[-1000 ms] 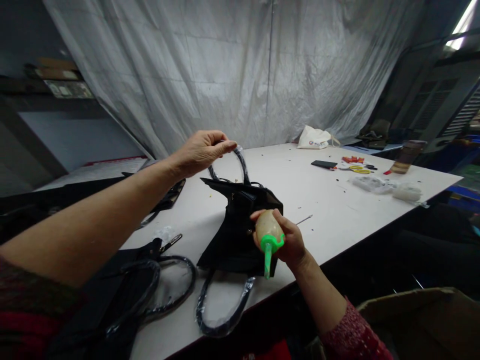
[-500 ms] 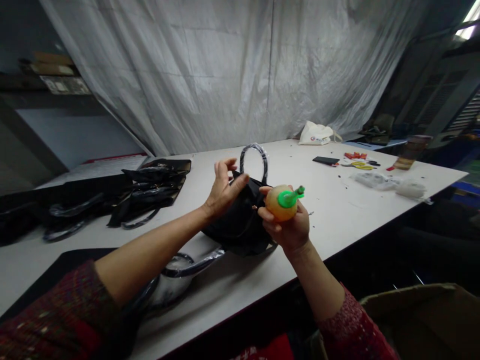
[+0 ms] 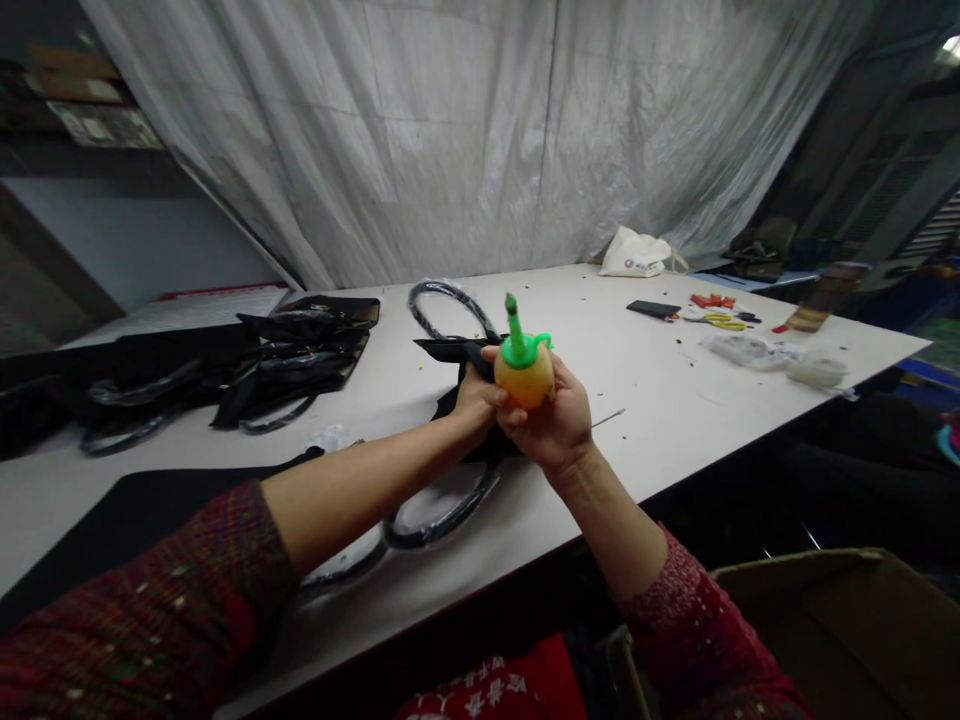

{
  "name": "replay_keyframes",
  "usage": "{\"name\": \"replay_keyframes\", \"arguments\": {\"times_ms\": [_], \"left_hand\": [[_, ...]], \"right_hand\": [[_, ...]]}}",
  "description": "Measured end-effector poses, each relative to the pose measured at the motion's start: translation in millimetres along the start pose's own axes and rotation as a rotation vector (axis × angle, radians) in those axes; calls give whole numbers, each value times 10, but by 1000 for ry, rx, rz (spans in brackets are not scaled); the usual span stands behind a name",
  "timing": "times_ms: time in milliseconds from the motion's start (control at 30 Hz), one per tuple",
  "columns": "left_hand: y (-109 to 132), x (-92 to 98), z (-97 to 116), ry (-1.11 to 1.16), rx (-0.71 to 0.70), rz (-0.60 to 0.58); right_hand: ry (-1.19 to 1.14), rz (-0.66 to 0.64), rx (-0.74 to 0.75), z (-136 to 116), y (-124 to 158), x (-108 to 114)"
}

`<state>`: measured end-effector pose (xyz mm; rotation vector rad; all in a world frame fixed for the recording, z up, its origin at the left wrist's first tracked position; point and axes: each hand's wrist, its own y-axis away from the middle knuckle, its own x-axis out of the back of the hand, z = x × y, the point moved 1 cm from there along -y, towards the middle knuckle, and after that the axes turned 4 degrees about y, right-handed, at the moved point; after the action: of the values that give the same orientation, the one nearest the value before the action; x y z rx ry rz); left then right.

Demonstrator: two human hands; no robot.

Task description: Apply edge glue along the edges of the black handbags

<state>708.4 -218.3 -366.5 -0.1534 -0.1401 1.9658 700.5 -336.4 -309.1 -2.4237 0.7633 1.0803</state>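
My right hand [image 3: 559, 420] is wrapped round a squeeze glue bottle [image 3: 525, 385], rounded and orange-yellow, its green nozzle pointing up. Close against it, my left hand [image 3: 478, 400] is closed on the black handbag [image 3: 450, 348]; some of its fingers are hidden behind the bottle and the fabric. One plastic-wrapped handle [image 3: 450, 290] of the bag arches up behind my hands. Another wrapped handle [image 3: 442, 525] loops toward me on the white table [image 3: 660, 400].
Black bag pieces with wrapped handles [image 3: 292, 360] lie in a pile at the left. A flat black sheet [image 3: 150, 520] is nearer me. At the right are yellow-handled scissors [image 3: 725, 321], clear plastic packaging [image 3: 772, 358] and a cloth bag [image 3: 637, 252]. A cardboard box [image 3: 847, 620] stands below the table edge.
My left hand has come down from the bag's upper edge and closed on it beside my right hand. The bottle has moved left and its nozzle turned upward. The bag has turned.
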Motion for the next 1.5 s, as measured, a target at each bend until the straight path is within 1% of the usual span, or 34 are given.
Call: {"name": "replay_keyframes", "arguments": {"times_ms": [133,233,333,400,433,500,600,700,800,867,933,1067,1133,1167,1233,1267,1400,1500], "left_hand": [[70,82,80,-35,19,110],[64,223,155,-59,-7,182],[-37,424,205,-14,4,270],[-138,559,237,34,10,313],[-189,613,255,60,17,315],[-277,675,291,108,43,295],[-343,645,335,146,73,261],[-327,524,355,122,53,230],[-256,411,370,59,31,147],[-199,381,403,7,32,62],[-150,392,466,-40,40,-40],[-113,467,636,-77,104,-341],[-123,505,699,-68,119,-436],[-130,523,715,-56,116,-462],[-140,561,709,-37,96,-478],[-142,582,686,-47,89,-466],[-133,638,523,-214,50,-327],[-153,571,418,-309,12,-295]], "right_hand": [[-46,12,5,-60,12,-29],[11,39,-48,-207,42,47],[99,83,-82,-374,132,257],[90,108,-33,-434,231,441],[75,132,-16,-435,287,532],[45,189,-1,-381,392,683],[57,257,-28,-219,491,780],[37,243,-63,-76,477,737],[34,195,-64,-24,364,648],[51,144,-31,-47,269,592],[41,80,-9,-101,187,544],[-10,-7,13,-181,106,459],[-4,-37,28,-163,93,416],[0,-47,37,-141,90,397],[-15,-58,51,-96,91,374],[-36,-59,60,-81,95,370],[-149,-54,99,-98,113,400],[-177,-38,92,-111,102,415]]}}
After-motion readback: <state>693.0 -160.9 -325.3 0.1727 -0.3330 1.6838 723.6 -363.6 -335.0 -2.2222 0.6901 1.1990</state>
